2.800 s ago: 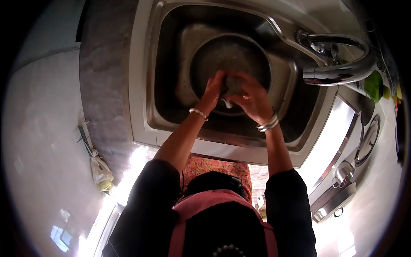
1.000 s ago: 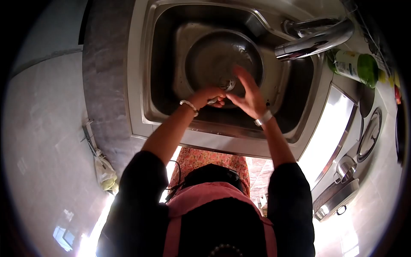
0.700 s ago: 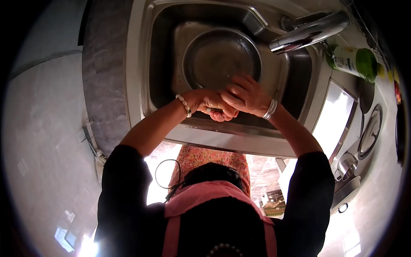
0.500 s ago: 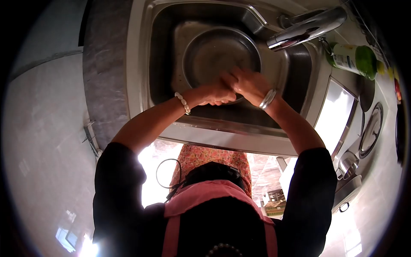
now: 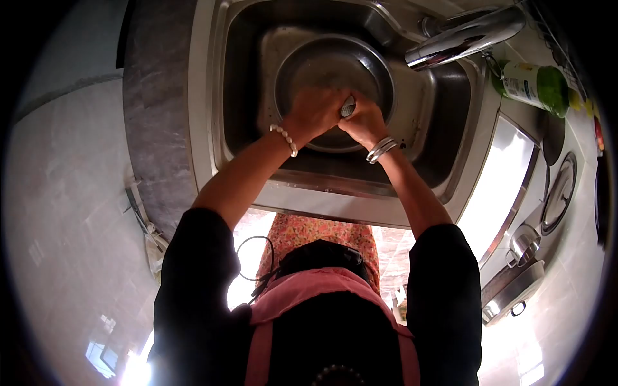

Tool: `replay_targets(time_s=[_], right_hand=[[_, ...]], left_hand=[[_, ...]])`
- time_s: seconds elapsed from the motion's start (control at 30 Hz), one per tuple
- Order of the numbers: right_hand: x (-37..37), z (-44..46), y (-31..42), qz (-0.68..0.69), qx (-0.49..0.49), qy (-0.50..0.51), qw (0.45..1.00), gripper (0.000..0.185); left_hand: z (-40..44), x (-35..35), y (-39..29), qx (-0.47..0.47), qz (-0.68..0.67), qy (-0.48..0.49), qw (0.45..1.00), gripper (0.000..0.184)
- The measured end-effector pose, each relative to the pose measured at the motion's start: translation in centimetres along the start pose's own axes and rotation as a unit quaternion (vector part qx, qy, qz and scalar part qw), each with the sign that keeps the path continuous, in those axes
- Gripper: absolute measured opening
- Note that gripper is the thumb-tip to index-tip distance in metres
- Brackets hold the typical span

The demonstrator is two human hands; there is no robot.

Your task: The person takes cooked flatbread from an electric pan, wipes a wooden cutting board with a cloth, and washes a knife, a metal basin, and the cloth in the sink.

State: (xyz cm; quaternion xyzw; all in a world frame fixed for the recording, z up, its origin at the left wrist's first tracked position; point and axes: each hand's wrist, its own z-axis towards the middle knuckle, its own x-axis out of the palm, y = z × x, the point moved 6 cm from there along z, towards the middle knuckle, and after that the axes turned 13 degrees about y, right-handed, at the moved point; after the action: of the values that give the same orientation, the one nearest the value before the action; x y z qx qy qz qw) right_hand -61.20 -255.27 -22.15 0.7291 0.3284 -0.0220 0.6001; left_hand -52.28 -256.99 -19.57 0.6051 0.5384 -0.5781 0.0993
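Note:
A small grey, ridged clam shell (image 5: 347,106) shows between my two hands, over a round metal basin (image 5: 281,83). My left hand (image 5: 317,110), with a pearl bracelet at the wrist, is closed against the shell's left side; its fingertips are hidden. From the right, my right hand (image 5: 365,123), with silver bangles, closes its thumb and fingers around the shell. The basin sits in a steel sink (image 5: 248,83) and seems to hold cloudy water. What lies at its bottom cannot be made out.
A chrome faucet (image 5: 467,40) reaches over the sink's right side. Beyond it lie a green bottle (image 5: 537,87) and a round lid (image 5: 559,193). Metal pans (image 5: 515,293) are at the lower right. A grey stone-look surface (image 5: 158,109) borders the sink on the left.
Both hands have moved up and slightly left, farther over the basin. The shell, hidden before, now shows between them. My right forearm has swung inward.

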Motion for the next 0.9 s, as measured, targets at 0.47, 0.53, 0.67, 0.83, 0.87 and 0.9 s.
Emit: replay_targets(time_s=[0.47, 0.53, 0.67, 0.83, 0.87, 0.9], right_hand=[[-2.1, -7.7, 7.2, -0.364, -0.244, 0.004, 0.899, 0.062], [-1.0, -8.4, 7.4, -0.365, -0.297, -0.006, 0.883, 0.053], [-0.8, -8.0, 7.3, -0.322, -0.362, -0.045, 0.874, 0.044], [-0.5, -7.1, 6.4, -0.281, -0.351, -0.105, 0.887, 0.031], [-0.2, -6.8, 5.9, -0.273, -0.316, -0.087, 0.904, 0.028], [0.2, -6.6, 5.4, -0.263, -0.284, -0.068, 0.920, 0.025]], left_hand=[[-6.2, 6.7, 2.2, -0.239, -0.728, 0.311, 0.562, 0.014], [-7.2, 6.8, 0.1, -0.216, -0.747, 0.388, 0.495, 0.019], [-8.1, 5.7, -2.3, -0.172, -0.683, 0.537, 0.465, 0.022], [-8.6, 5.1, -2.2, -0.245, -0.646, 0.537, 0.484, 0.026], [-8.5, 5.2, -1.9, -0.276, -0.611, 0.523, 0.526, 0.026], [-8.4, 5.2, -1.4, -0.305, -0.576, 0.503, 0.567, 0.027]])
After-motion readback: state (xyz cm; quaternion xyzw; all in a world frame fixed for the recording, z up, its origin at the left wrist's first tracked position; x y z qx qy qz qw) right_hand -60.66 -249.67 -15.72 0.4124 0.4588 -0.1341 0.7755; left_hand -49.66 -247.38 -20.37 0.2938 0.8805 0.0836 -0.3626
